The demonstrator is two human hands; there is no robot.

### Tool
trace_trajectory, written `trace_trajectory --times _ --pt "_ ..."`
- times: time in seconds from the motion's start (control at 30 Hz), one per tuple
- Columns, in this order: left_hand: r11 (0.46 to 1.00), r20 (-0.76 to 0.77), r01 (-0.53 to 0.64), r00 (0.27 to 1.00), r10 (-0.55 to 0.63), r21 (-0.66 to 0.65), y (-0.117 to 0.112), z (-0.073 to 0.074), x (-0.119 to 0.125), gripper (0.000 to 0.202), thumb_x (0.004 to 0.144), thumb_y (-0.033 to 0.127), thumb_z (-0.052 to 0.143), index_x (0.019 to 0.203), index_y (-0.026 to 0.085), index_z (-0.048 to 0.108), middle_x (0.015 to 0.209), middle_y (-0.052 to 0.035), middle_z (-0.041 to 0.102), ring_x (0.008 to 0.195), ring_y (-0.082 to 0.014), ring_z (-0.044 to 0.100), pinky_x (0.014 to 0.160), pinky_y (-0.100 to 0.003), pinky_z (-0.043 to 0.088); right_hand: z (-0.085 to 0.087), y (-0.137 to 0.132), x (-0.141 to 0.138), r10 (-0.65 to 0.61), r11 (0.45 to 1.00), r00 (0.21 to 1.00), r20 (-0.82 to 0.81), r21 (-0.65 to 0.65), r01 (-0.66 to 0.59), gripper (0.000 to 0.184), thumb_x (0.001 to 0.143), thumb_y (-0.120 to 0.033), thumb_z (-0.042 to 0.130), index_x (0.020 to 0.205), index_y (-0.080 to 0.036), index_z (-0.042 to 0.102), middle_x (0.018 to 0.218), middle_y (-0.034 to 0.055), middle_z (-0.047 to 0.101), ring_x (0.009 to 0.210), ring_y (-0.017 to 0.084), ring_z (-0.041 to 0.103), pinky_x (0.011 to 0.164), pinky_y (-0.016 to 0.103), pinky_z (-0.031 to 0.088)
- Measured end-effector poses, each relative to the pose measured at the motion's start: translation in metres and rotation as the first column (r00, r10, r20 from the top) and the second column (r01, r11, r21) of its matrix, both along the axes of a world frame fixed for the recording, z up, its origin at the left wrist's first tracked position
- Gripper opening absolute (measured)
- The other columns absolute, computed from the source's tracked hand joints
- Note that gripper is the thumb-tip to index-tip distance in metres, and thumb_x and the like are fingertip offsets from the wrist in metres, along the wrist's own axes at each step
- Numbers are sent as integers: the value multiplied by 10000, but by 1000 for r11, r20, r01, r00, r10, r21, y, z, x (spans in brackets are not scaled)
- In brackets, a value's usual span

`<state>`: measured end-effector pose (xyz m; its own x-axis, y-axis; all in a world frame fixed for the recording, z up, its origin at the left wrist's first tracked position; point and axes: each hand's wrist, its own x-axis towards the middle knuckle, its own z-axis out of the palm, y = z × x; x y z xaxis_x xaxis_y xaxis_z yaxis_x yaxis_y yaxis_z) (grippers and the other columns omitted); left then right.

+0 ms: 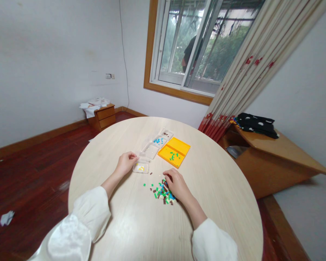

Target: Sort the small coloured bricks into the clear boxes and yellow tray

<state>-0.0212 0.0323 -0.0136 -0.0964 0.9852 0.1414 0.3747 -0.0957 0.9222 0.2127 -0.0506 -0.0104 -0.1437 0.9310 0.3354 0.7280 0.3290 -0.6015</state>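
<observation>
My left hand [126, 163] has its fingers pinched together beside a small clear plastic box [136, 169] with yellow pieces [141, 168] in it. Whether it touches the box rim or holds a tiny piece is too small to see. Over the far right edge of a loose pile of small building bricks [160, 195], in green, brown, blue and cream, is my right hand [177, 184]. Its thumb and fingers are curled together, and anything between them is hidden. A few stray bricks, including a green brick [144, 185], lie left of the pile.
Beyond the hands are a clear box with blue pieces [158, 141], another with brown pieces [166, 134], and an open yellow case [180, 145] holding green bricks. All stand on a round wooden table [119, 224]. A cabinet [255, 159] is at right.
</observation>
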Motion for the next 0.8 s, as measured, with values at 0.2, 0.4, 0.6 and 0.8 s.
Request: trace_trajectory --times 0.2,0.4,0.6,0.8 --pt "977 -297 -132 938 178 169 -17 20 -4 201 672 319 638 802 185 564 655 16 523 618 -161 503 569 -243 337 -1 6 19 -45 998 996 -79 29 47 212 784 -132 462 825 -176 665 839 62 675 816 187 621 776 336 478" --pt "869 -443 416 854 -272 269 -55 18 48 153 825 211 481 809 179 630 822 -46 570 787 -168 542 725 -260 402 -5 12 26 -102 994 987 -120 18 105 220 775 -164 452 807 -175 669 817 59 679 769 183 628 734 323 488" --pt "629 -603 776 523 -602 44 -72 12 93 183 801 157 544 871 195 709 830 -54 607 799 -175 561 729 -260 410 -6 13 23 -114 993 986 -120 10 116 227 766 -142 448 818 -159 668 819 67 682 734 173 626 704 306 491" --pt "632 -648 775 470 -600 -23 -70 18 99 225 765 96 533 838 183 727 819 -75 653 797 -200 589 733 -279 423 -7 14 23 -119 993 987 -104 -2 119 240 768 -131 438 829 -148 670 821 72 681 742 172 625 705 301 490"
